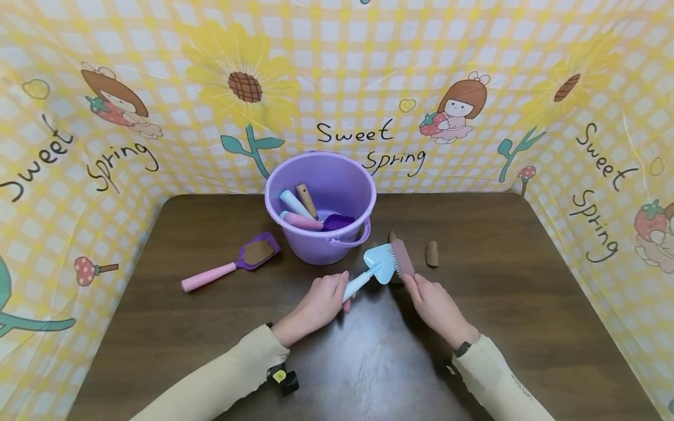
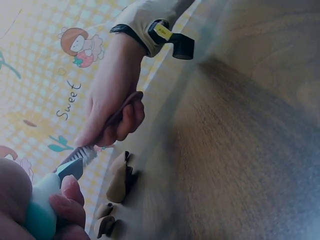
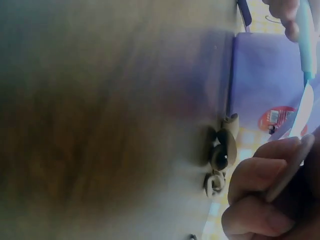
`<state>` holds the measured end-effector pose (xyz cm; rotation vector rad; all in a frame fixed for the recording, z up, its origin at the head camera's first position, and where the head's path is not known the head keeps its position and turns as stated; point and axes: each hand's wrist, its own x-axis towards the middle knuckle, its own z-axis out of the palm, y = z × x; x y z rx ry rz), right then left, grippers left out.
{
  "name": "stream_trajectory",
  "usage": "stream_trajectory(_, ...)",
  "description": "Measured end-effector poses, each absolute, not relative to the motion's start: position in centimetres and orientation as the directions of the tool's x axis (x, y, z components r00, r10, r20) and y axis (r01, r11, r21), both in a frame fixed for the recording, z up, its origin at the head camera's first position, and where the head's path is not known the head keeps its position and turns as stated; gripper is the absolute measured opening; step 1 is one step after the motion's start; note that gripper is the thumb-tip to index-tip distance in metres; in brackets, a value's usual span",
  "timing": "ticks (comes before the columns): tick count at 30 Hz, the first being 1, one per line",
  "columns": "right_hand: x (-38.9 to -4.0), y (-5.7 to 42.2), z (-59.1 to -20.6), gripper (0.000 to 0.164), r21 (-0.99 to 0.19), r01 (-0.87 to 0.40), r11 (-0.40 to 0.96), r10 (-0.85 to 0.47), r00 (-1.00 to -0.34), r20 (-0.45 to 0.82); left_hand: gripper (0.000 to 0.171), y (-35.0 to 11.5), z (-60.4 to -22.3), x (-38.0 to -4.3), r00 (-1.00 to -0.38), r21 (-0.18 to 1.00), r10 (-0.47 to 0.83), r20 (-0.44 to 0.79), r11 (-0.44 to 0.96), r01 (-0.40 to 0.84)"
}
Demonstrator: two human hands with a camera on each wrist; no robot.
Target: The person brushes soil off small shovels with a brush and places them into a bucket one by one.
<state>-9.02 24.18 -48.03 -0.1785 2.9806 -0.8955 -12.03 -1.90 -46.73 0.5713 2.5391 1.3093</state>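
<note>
My left hand point(image 1: 322, 298) grips the handle of a light blue toy shovel point(image 1: 380, 263), its blade out over the table. In my right hand point(image 1: 434, 304) is a brush with a dusty pink back point(image 1: 404, 257), pinched between thumb and fingers. Its bristles meet the right edge of the shovel blade. Below the two tools lie brown curled pieces point(image 2: 118, 184), partly hidden in the head view. Another brown piece point(image 1: 432, 254) rests on the table to the right of the brush.
A purple bucket point(image 1: 316, 248) stands behind my hands, its handle folded down at the right. Inside are several tools with blue, pink and brown handles. To its left lies a purple scoop with a pink handle point(image 1: 210, 276). Patterned cloth walls point(image 1: 337, 76) enclose the table.
</note>
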Motion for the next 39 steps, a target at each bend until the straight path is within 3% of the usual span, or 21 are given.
stream_trajectory(8, -9.6, 24.8, -47.1, 0.041, -0.558, -0.004, 0.830, -0.022, -0.999, -0.026, 0.045, -2.1, -46.5, -11.7, -0.889, 0.802, 0.458, 0.011, 0.527, 0.281)
stream_trajectory(16, -9.6, 25.8, -46.5, 0.042, -0.558, 0.072, 0.827, 0.048, -0.997, -0.057, 0.034, -2.4, -45.0, -11.0, -0.877, 0.795, 0.474, 0.077, 0.501, 0.341)
stream_trajectory(25, -8.9, 26.3, -46.9, 0.041, -0.561, 0.075, 0.824, 0.043, -0.997, -0.071, 0.020, -3.1, -40.8, -10.3, -0.840, 0.693, 0.503, 0.204, 0.532, 0.486)
stream_trajectory(33, -8.2, 26.7, -46.9, 0.042, -0.537, 0.064, 0.841, 0.047, -0.998, -0.045, 0.010, -5.2, -36.2, -10.9, -0.833, 0.703, 0.476, 0.282, 0.489, 0.517)
stream_trajectory(39, -8.0, 26.4, -46.8, 0.043, -0.530, 0.032, 0.847, 0.031, -0.999, -0.011, 0.012, -7.7, -33.0, -12.6, -0.841, 0.651, 0.407, 0.357, 0.537, 0.536)
